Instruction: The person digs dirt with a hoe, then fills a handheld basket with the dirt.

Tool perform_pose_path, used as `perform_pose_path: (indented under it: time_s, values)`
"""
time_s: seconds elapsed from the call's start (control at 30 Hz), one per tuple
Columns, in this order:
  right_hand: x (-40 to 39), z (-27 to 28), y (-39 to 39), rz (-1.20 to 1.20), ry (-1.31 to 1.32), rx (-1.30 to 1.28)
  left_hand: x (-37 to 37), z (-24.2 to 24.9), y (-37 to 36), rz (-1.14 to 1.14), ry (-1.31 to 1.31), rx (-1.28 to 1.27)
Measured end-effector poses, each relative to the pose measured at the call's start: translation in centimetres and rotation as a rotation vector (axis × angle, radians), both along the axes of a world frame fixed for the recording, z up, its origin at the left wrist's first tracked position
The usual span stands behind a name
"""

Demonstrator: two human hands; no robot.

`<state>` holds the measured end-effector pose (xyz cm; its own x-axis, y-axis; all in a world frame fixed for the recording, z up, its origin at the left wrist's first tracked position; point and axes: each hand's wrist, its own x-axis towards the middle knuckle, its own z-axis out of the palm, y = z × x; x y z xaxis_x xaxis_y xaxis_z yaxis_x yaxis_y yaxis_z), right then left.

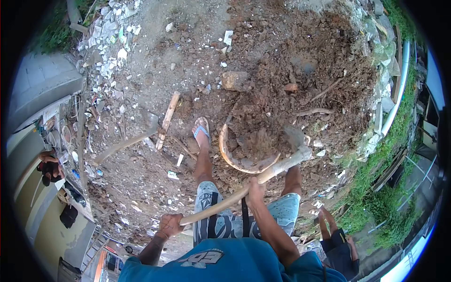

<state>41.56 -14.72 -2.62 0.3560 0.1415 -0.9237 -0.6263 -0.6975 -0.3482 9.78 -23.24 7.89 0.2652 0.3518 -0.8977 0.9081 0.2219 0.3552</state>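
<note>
A long wooden handle (225,203) slants across in front of my shorts, its metal blade (295,137) over loose brown soil at the upper right end. My left hand (169,225) is wrapped round the handle's lower end, with the arm at the left of the view. My right hand (255,191) grips it near the middle. Just beyond the handle lies a round basin (225,149) with a worn rim, holding soil. The blade is partly blurred.
A second hoe (124,146) and a wooden plank (168,120) lie on the ground to the left. A stone (235,81) sits ahead. Rubble (110,42) lines the far left. One person (340,254) stands at the lower right, another (50,169) is at the left.
</note>
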Motion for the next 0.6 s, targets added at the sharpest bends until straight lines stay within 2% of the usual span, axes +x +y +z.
perform_pose_path:
  time_s: [0.07,0.13,0.27,0.33,0.43,0.53,0.57,0.6]
  values:
    - [-1.6,2.2,-1.5,-0.062,0.018,-0.096,-4.1,-0.8,-0.6,-0.042,-0.05,0.027]
    - [-3.2,4.3,-0.2,-0.144,0.062,-0.199,-7.3,-4.1,-0.8,-0.102,-0.138,0.129]
    - [0.2,5.5,2.7,-0.195,-0.043,0.19,-5.3,-5.8,8.6,-0.106,-0.305,0.391]
    - [2.7,8.5,5.8,-0.214,-0.081,0.265,-3.1,-2.3,13.4,-0.081,-0.332,0.403]
    - [3.2,17.2,9.6,-0.262,-0.209,0.363,-1.7,0.3,16.9,-0.079,-0.514,0.66]
    - [5.1,20.9,10.2,-0.364,-0.033,0.557,-2.3,3.2,22.4,-0.095,-0.561,0.919]
    - [2.4,25.0,12.2,-0.459,-0.119,0.575,-2.7,4.2,24.8,-0.124,-0.571,0.979]
    - [1.5,26.1,12.5,-0.481,-0.057,0.65,-2.8,5.1,27.2,-0.164,-0.594,1.03]
